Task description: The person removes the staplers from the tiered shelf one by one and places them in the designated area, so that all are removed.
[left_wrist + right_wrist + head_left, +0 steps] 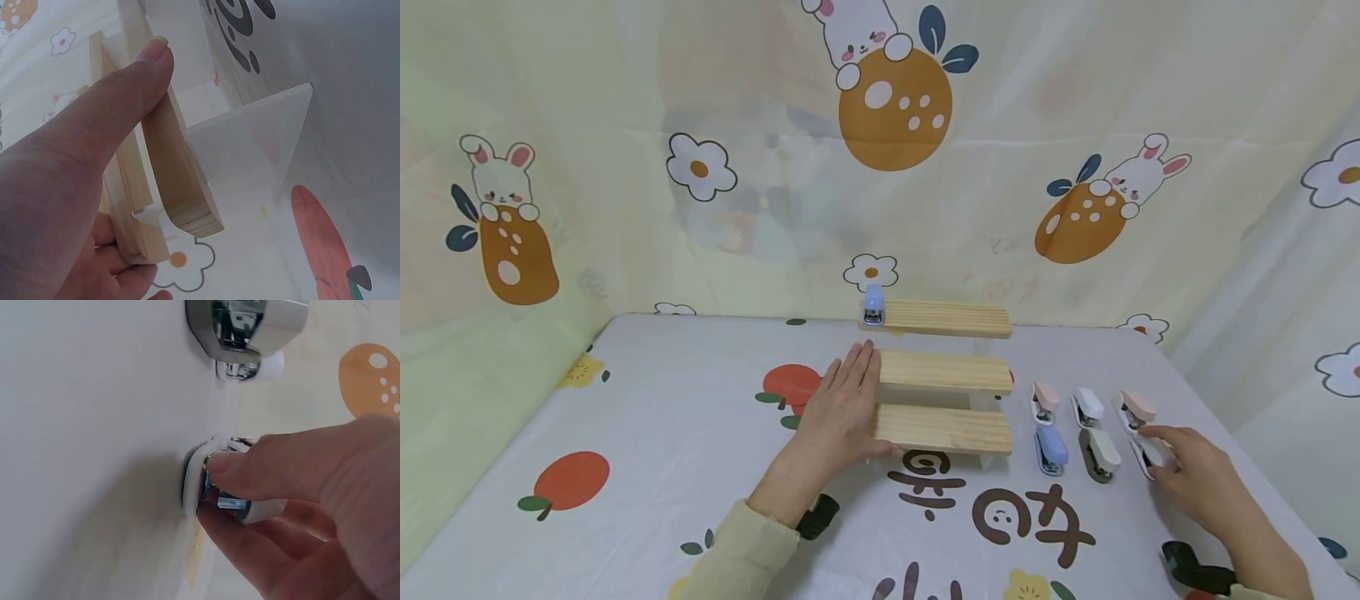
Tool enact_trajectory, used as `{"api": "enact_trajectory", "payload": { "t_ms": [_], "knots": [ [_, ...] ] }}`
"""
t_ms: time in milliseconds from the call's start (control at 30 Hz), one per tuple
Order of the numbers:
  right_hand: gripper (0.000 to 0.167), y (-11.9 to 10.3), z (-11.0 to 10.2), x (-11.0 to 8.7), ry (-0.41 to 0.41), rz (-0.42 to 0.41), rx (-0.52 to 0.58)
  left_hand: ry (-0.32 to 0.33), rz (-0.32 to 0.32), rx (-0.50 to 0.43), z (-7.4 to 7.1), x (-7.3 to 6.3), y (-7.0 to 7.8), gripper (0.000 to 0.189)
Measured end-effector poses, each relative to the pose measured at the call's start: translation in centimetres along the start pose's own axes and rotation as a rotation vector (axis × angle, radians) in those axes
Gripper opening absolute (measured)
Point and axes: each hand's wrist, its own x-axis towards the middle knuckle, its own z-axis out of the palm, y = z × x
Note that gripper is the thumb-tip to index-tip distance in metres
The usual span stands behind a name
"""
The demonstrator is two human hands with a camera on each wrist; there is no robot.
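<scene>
A three-tier rack of pale wood planks [943, 429] on clear supports stands mid-table. My left hand [842, 408] holds its left side, the thumb across the lowest plank [181, 181] and the other fingers at the plank ends. On the top plank's left end stands a small blue stapler [873, 305]. At the right, my right hand [1202, 475] pinches a small white stapler [232, 487] between thumb and fingers, partly hiding it. Just behind that one lies a pink stapler [1137, 408].
Left of the right hand lie a pink stapler [1045, 400], a blue stapler [1051, 450], a white stapler [1087, 407] and a grey-and-white stapler [1101, 455]. A printed cloth [647, 400] covers the table. Patterned curtains [760, 242] hang behind and at both sides.
</scene>
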Motion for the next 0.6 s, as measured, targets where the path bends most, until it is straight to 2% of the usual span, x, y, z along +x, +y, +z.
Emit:
{"api": "enact_trajectory", "payload": {
  "t_ms": [467,600],
  "knots": [
    [0.049,-0.6,-0.6,-0.2,-0.024,-0.005,0.006,-0.012,-0.006,0.012,0.0,0.1,0.0,0.133],
    [0.047,-1.1,-1.2,-0.4,0.012,-0.010,0.019,-0.012,-0.005,0.014,0.0,0.1,-0.1,0.133]
  ]
}}
